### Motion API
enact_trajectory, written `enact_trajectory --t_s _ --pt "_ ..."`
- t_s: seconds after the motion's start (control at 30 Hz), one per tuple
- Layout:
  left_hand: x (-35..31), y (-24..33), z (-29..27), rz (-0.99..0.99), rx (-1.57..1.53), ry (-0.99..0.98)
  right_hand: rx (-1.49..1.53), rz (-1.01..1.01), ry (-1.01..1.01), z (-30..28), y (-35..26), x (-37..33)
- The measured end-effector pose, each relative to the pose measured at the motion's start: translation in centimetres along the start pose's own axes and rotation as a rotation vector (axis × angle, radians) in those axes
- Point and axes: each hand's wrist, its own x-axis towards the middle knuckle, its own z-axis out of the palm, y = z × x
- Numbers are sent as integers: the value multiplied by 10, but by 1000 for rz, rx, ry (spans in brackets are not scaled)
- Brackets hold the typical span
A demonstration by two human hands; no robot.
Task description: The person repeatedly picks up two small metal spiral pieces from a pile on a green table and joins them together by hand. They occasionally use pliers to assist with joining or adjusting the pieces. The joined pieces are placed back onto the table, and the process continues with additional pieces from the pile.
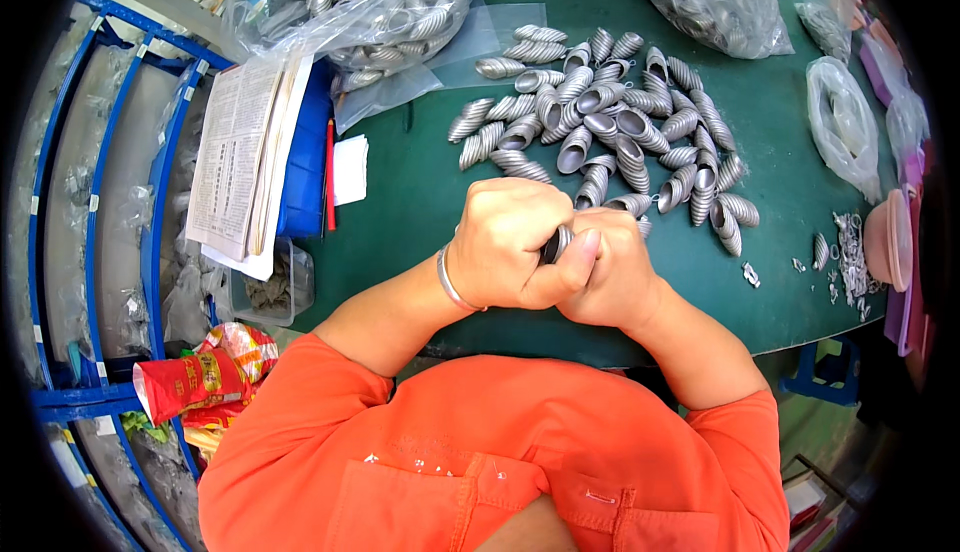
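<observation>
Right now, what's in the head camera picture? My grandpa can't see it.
A person's left grip holds a small grey piece, with the right grip curled against the left one, above a green table scattered with silvery ribbed tubes.

A broad, smooth, dark green tabletop (425,177) spans the middle under bright light. Along the left stands a blue-framed shelving unit (85,402) with pale grey panels (125,157). Lower right, a blue plastic stool (815,384) stands beneath the table's edge, above a dull greenish floor (840,434).
</observation>
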Motion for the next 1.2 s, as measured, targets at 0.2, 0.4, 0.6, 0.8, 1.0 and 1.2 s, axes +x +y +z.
enact_trajectory --t_s 0.2,0.4,0.6,0.8,1.0,1.2 --pt "-2 -17 -10 -1 8 -39 -515 -3 81 -6 6 1" --pt "-15 -81 -57 -684 537 -190 -565 231 -1 -22 18 7" --pt "-41 -92 -51 -602 358 -87 -439 291 -103 -19 24 4" --pt "-31 -52 -42 -600 -123 48 -298 184 81 -13 31 5" --pt "-14 -19 -32 -188 -56 -49 -219 68 8 -14 28 5" --pt "-10 -17 -34 -126 134 -159 -210 92 -73 -14 29 3"
